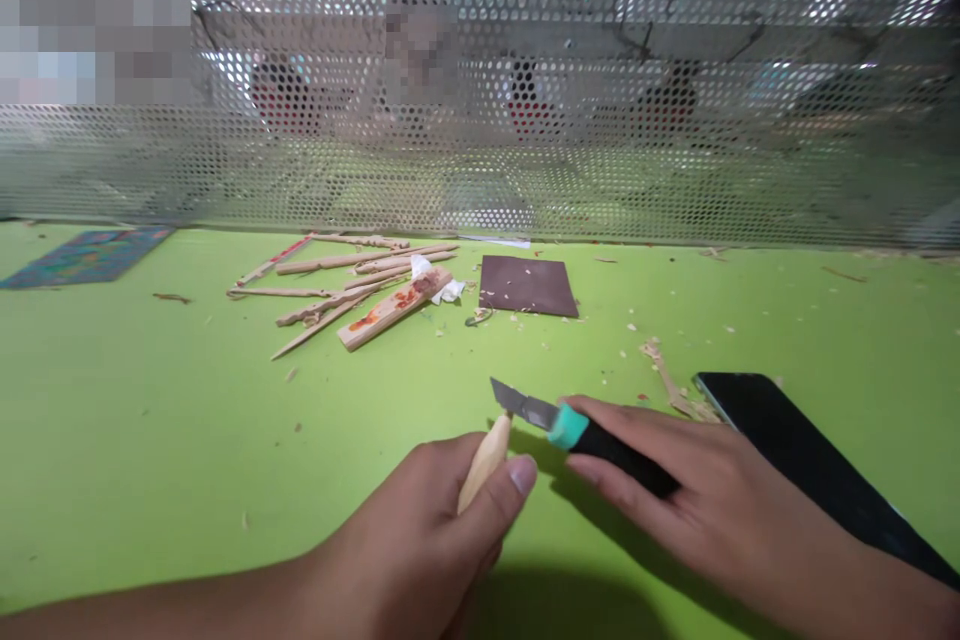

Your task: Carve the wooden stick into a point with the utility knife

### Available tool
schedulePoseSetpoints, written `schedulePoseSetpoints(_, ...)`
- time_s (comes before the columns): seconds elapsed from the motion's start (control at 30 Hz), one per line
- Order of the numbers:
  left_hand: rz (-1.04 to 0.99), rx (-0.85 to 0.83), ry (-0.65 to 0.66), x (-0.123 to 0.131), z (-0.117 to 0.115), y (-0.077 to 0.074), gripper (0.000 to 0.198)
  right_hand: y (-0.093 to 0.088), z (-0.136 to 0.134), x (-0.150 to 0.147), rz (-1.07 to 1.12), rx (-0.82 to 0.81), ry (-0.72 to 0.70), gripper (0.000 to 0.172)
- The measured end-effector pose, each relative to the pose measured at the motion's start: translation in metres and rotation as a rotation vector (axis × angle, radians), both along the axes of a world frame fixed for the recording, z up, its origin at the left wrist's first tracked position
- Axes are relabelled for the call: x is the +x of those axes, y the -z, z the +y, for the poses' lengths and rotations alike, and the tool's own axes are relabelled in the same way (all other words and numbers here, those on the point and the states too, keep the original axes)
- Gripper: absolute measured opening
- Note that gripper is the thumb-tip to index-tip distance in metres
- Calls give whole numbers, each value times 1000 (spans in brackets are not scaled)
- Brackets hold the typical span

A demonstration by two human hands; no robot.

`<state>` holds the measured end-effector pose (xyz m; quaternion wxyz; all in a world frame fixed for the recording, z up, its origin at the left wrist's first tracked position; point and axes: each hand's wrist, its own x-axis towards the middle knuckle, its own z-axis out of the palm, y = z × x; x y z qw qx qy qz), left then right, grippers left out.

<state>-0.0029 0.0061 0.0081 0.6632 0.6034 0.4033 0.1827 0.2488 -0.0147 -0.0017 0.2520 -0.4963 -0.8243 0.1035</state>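
Observation:
My left hand (442, 520) is closed around a pale wooden stick (486, 460) with a whittled, tapered tip pointing up and away from me. The lower part of the stick is hidden in my fist. In my right hand (697, 480) is a utility knife (619, 450) with a black handle and a teal collar. Its grey blade points left and lies right by the tip of the stick; whether the two touch, I cannot tell.
Several carved wooden sticks (337, 305) lie at the back left beside a stained wooden block (397, 310) and crumpled tissue (448, 290). Brown sandpaper (529, 286) rests behind my hands, a phone (810, 460) at right. Shavings dot the green table (187, 440); a perforated metal screen (600, 170) stands behind.

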Motion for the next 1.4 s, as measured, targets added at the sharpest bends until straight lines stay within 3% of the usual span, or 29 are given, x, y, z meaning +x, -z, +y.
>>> schedulePoseSetpoints(0.33,-127,-6,48,-2,1,-3,31,-14,2,-6,88,-323,-176,21)
schedulePoseSetpoints(0.47,-109,-9,55,0,2,0,39,-10,0,-5,67,-266,-175,22)
schedulePoseSetpoints(0.57,-27,37,43,1,3,0,48,-5,-5,-7,15,-160,-151,33)
schedulePoseSetpoints(0.7,90,104,37,3,3,-3,52,1,-12,-10,-74,-6,-73,50)
schedulePoseSetpoints(0.87,128,125,7,5,2,-5,51,-2,-7,-7,-118,95,31,54)
schedulePoseSetpoints(1.2,65,159,-54,-2,-7,2,53,-12,-2,-4,-34,-12,58,41)
schedulePoseSetpoints(1.4,90,65,-35,1,-3,-6,51,-16,0,-3,-18,-74,40,43)
